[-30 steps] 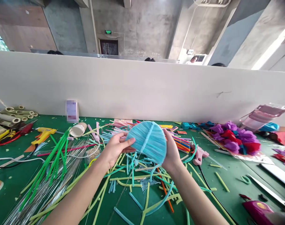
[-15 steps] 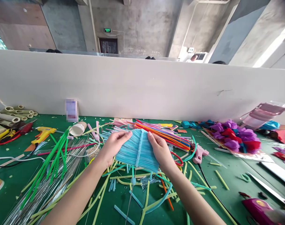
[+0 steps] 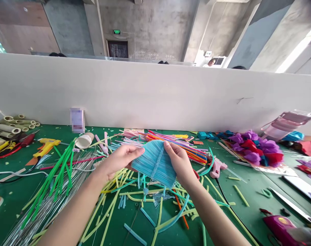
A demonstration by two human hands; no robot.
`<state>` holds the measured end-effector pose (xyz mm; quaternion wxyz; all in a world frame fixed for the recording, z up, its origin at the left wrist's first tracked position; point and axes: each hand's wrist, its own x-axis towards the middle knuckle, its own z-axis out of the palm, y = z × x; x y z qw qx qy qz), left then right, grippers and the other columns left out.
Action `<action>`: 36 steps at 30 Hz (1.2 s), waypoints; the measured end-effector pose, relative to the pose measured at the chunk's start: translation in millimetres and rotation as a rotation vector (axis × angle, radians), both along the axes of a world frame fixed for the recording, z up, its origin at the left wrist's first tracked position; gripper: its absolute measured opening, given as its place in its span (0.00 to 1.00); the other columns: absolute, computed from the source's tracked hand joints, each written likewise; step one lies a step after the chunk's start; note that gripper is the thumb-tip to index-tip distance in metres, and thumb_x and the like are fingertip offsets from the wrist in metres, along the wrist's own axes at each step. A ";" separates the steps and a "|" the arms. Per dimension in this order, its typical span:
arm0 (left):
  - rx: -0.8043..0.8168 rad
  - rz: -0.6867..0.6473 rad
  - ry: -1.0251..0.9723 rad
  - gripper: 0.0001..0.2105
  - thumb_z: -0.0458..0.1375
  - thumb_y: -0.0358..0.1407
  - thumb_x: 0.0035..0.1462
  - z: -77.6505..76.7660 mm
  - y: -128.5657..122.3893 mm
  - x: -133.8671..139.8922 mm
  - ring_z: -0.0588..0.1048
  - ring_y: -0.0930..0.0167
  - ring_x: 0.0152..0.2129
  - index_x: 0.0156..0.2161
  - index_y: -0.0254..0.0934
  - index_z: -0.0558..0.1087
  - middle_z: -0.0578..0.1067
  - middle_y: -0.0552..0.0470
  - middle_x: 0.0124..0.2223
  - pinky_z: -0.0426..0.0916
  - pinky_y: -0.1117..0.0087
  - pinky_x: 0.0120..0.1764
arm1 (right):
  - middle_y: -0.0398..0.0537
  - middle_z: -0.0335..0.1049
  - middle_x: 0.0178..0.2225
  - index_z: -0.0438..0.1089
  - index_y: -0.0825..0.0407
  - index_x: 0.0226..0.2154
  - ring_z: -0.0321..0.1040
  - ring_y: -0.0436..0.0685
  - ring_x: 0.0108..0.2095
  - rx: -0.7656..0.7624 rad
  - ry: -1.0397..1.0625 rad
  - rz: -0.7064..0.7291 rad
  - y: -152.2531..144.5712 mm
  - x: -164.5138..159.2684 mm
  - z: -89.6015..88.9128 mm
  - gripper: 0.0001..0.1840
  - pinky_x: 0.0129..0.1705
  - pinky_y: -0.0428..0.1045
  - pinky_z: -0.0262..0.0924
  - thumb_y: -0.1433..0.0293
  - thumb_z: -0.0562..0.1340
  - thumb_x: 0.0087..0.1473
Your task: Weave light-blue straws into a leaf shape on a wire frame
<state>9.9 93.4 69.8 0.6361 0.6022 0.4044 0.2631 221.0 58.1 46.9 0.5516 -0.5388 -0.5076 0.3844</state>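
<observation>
A blue leaf shape made of fuzzy pipe cleaners (image 3: 154,164), with a raised rib down its middle and a thin wire stem hanging below, is held up above the table. My left hand (image 3: 121,159) pinches its left edge between thumb and fingers. On the opposite edge, my right hand (image 3: 179,160) grips it, thumb on the front face and fingers behind. Below lie loose yellow-green pipe cleaners (image 3: 159,218) and short blue pieces (image 3: 135,234). Behind the leaf rests a bundle of coloured pipe cleaners (image 3: 193,153).
Green pipe cleaners (image 3: 64,167) and metal wires (image 3: 46,201) lie left, near a yellow glue gun (image 3: 47,147) and bamboo tubes (image 3: 12,128). Rightward are a pink glue gun (image 3: 217,166), purple-red petals (image 3: 257,148), scissors (image 3: 292,205) and a bottle (image 3: 287,124). A white partition (image 3: 150,92) stands behind.
The leaf has tilted clockwise, its rib now leaning to the right at the top. My right hand has shifted slightly right, and the wire stem swings further left.
</observation>
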 end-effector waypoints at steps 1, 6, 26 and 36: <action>-0.021 -0.074 0.049 0.22 0.62 0.52 0.52 3.3 0.9 -5.5 0.81 0.62 0.34 0.41 0.35 0.77 0.83 0.45 0.38 0.74 0.64 0.35 | 0.45 0.72 0.26 0.75 0.51 0.33 0.66 0.58 0.30 -0.001 0.026 -0.013 0.1 1.6 0.7 0.27 0.32 0.49 0.60 0.44 0.60 0.51; -0.065 -0.242 0.151 0.16 0.65 0.46 0.52 8.8 5.0 -20.8 0.82 0.62 0.36 0.36 0.33 0.77 0.83 0.42 0.39 0.75 0.65 0.39 | 0.46 0.74 0.27 0.76 0.51 0.37 0.69 0.60 0.32 -0.002 0.079 -0.035 -0.4 4.5 5.6 0.28 0.33 0.50 0.62 0.44 0.61 0.50; 0.012 -0.124 0.026 0.14 0.65 0.46 0.51 6.4 3.8 -12.1 0.76 0.69 0.25 0.29 0.34 0.80 0.82 0.46 0.31 0.66 0.73 0.29 | 0.43 0.68 0.23 0.74 0.52 0.30 0.63 0.56 0.27 -0.046 -0.011 0.077 -3.5 -2.1 3.3 0.28 0.29 0.49 0.57 0.43 0.61 0.49; -0.021 -0.050 -0.017 0.14 0.67 0.44 0.50 5.9 3.3 -8.6 0.74 0.72 0.23 0.30 0.33 0.79 0.80 0.48 0.29 0.65 0.73 0.27 | 0.42 0.67 0.25 0.71 0.52 0.29 0.60 0.54 0.27 -0.068 -0.046 0.168 -7.5 -7.4 6.9 0.25 0.29 0.47 0.54 0.46 0.60 0.53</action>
